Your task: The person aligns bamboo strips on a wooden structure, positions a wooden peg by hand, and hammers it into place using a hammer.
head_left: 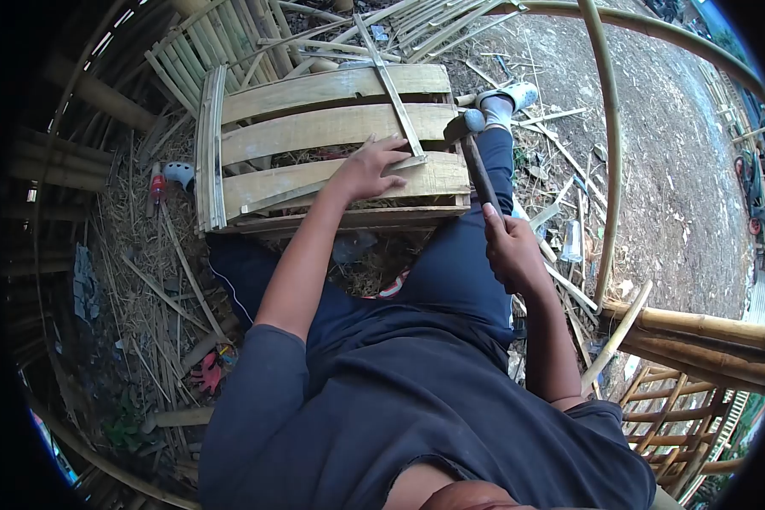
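Note:
In the head view a slatted wooden crate [323, 129] lies across my lap and legs. My left hand [370, 172] rests on its near slats, fingers spread, beside the meeting ends of two thin bamboo strips. One strip [391, 89] slants from the far edge down to the fingertips. The other strip [289, 197] runs under the hand toward the crate's left side. My right hand [514, 255] is wrapped round the handle of a hammer [478, 166]. The hammer's head is raised beside the crate's right end, apart from the strips.
A stack of bamboo strips [210, 153] lies at the crate's left end. More split bamboo [425, 30] is piled beyond it. Bamboo poles [608, 153] frame the right side. A red bottle [158, 188], a clear plastic cup [572, 241] and wood scraps litter the ground.

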`<act>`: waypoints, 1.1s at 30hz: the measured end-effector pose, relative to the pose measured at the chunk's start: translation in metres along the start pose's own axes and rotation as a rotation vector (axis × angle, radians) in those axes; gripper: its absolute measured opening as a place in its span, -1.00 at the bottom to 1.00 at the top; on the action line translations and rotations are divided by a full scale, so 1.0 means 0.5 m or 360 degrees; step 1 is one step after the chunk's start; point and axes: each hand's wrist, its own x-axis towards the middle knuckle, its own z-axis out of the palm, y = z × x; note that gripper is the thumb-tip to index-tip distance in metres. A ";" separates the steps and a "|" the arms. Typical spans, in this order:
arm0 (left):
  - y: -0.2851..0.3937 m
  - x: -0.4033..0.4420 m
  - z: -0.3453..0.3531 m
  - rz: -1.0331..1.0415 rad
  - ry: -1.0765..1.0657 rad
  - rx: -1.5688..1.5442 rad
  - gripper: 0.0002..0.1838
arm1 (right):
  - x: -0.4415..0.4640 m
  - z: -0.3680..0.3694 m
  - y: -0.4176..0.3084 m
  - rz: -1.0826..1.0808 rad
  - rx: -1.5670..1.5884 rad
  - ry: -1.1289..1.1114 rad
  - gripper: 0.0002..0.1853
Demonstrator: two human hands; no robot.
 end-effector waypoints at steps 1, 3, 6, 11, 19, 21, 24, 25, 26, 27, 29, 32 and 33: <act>-0.007 -0.001 0.007 -0.0001 0.0020 -0.0009 -0.52 | 0.005 0.000 -0.002 -0.0014 0.0028 0.0053 -0.37; -0.014 -0.003 0.014 0.0023 0.0114 -0.0011 -0.59 | 0.026 0.004 -0.012 -0.0042 -0.0037 0.0148 -0.37; 0.003 -0.009 0.009 0.0073 0.0300 0.0006 -0.68 | 0.097 0.015 0.005 -0.0154 -0.0306 0.0353 -0.37; 0.070 -0.009 -0.072 0.0017 0.0422 0.0059 -0.73 | 0.190 0.065 0.039 -0.0419 -0.0629 0.0645 -0.37; 0.113 -0.020 -0.140 -0.0080 0.0662 0.0015 -0.70 | 0.193 0.100 0.032 -0.0417 -0.0832 0.0318 -0.58; 0.123 -0.023 -0.152 -0.0077 0.0734 0.0006 -0.71 | 0.189 0.098 0.030 -0.0452 -0.1056 0.0274 -0.55; 0.132 -0.030 -0.175 -0.0038 0.0848 0.0021 -0.72 | 0.160 0.095 -0.001 -0.0748 -0.1262 0.0617 -0.49; 0.133 -0.032 -0.183 -0.0025 0.0860 0.0019 -0.72 | 0.159 0.092 -0.031 -0.0930 -0.1160 0.0708 -0.51; 0.134 -0.035 -0.189 -0.0014 0.0872 0.0016 -0.71 | 0.151 0.090 -0.063 -0.1047 -0.0809 0.0578 -0.54; 0.134 -0.037 -0.194 -0.0015 0.0891 0.0005 -0.71 | 0.139 0.089 -0.100 -0.1154 -0.0456 0.0444 -0.55; 0.135 -0.042 -0.203 -0.0018 0.0930 -0.0017 -0.71 | 0.131 0.099 -0.152 -0.1372 -0.0052 0.0307 -0.54; 0.142 -0.051 -0.214 -0.0074 0.0921 -0.0079 -0.72 | 0.147 0.122 -0.201 -0.1593 0.0127 0.0224 -0.47; 0.139 -0.053 -0.216 -0.0037 0.0952 -0.0069 -0.71 | 0.153 0.131 -0.211 -0.1552 0.0202 0.0130 -0.46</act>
